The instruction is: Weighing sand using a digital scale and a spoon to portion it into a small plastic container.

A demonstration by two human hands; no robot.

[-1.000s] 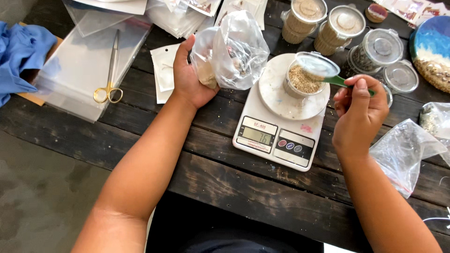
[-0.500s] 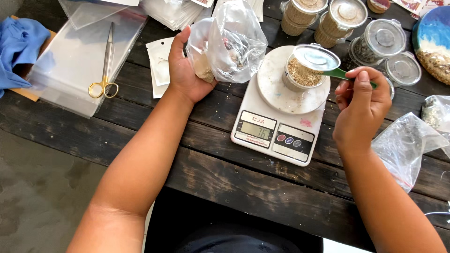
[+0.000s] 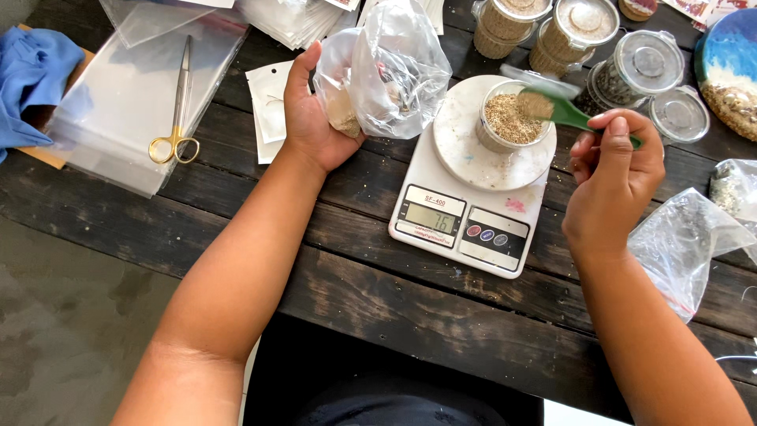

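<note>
My left hand point(image 3: 311, 118) grips a clear plastic bag point(image 3: 390, 67) with a little sandy grain at its bottom, held just left of a white kitchen scale point(image 3: 473, 201). A small round cup point(image 3: 509, 122) full of beige grain stands on the scale's round platform. My right hand point(image 3: 615, 181) pinches a green spoon point(image 3: 568, 110) whose bowl, loaded with grain, hovers over the cup's far right rim.
Lidded jars of grain point(image 3: 568, 31) stand behind the scale. Gold-handled scissors point(image 3: 177, 118) lie on a stack of clear sleeves point(image 3: 118, 102) at left, beside a blue cloth point(image 3: 31, 79). A crumpled plastic bag point(image 3: 686, 244) lies at right. The table is dark wood planks point(image 3: 355, 268).
The green spoon has risen out of the cup with grain on it. My left hand has brought the bag slightly nearer the scale.
</note>
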